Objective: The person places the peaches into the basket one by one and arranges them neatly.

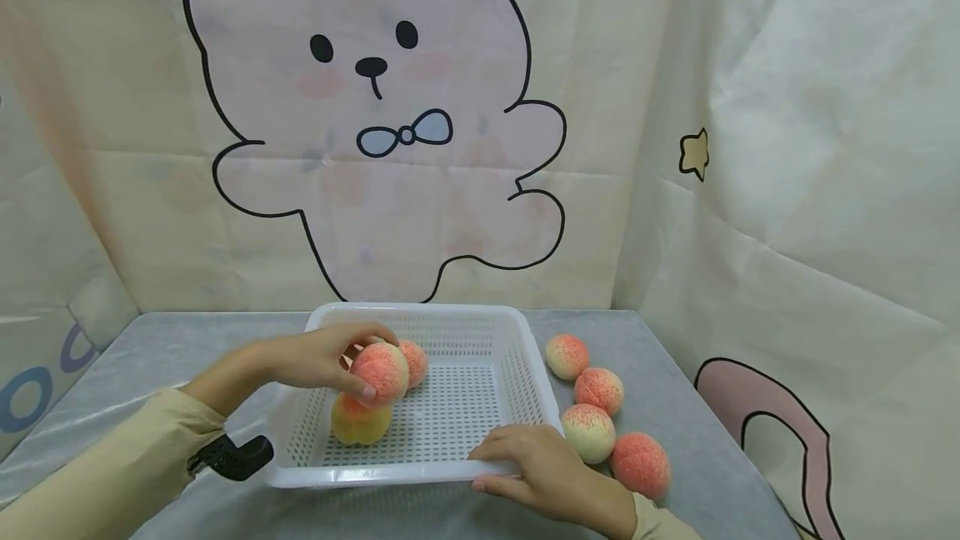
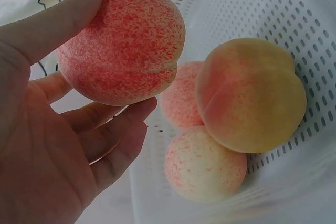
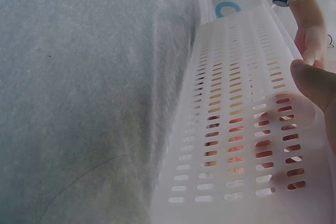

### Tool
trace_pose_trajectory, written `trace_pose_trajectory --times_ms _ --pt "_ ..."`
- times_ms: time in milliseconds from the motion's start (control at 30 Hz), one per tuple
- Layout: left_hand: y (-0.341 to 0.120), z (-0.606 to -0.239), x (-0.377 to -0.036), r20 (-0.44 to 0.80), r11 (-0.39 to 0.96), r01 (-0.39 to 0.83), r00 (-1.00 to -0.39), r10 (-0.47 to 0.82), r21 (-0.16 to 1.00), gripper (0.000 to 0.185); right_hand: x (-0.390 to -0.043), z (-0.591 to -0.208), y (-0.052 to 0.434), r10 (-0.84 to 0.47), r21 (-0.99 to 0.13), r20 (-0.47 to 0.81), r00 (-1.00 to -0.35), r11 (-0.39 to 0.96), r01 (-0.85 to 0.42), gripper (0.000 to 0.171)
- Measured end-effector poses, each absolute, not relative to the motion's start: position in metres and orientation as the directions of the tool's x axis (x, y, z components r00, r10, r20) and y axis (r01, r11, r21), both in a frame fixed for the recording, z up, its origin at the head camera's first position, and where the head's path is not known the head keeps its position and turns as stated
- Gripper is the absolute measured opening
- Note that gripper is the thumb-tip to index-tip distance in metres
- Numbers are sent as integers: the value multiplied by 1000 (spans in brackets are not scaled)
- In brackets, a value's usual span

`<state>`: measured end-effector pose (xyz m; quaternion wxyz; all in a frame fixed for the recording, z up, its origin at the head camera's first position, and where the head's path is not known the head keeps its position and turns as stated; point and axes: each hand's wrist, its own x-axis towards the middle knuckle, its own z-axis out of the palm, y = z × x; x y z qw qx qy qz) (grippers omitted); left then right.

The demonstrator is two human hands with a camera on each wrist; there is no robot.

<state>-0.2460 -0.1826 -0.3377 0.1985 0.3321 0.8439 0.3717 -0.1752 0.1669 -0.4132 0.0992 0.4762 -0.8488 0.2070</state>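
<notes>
My left hand (image 1: 330, 357) holds a pink peach (image 1: 381, 373) between thumb and fingers, above the left part of a white plastic basket (image 1: 442, 473). In the left wrist view the thumb lies on one side of this peach (image 2: 126, 45) and the fingers are below it. Inside the basket are a yellow peach (image 1: 360, 425), a pink one (image 1: 414, 363) behind it and a pale one (image 2: 206, 165). My right hand (image 1: 536, 469) grips the basket's near rim by the right corner. Its thumb (image 3: 315, 85) is outside the wall, while its fingers show through the slots.
Several more peaches (image 1: 598, 391) lie on the grey cloth (image 1: 705, 473) along the basket's right side. Curtains with cartoon prints (image 1: 585, 215) stand behind the table and at both sides. A black strap device (image 1: 236, 457) is on the left wrist.
</notes>
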Motion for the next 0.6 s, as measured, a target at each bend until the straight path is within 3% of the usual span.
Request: trace_pose_trajectory --times_ms 300,600 --pt "-165 -339 -248 -157 514 367 -676 720 775 58 -176 -413 167 -771 -264 371 -517 447 -855 16" --pt "-153 -340 -253 -148 534 403 -680 719 743 58 -177 -413 167 -774 -268 367 -515 443 -856 19"
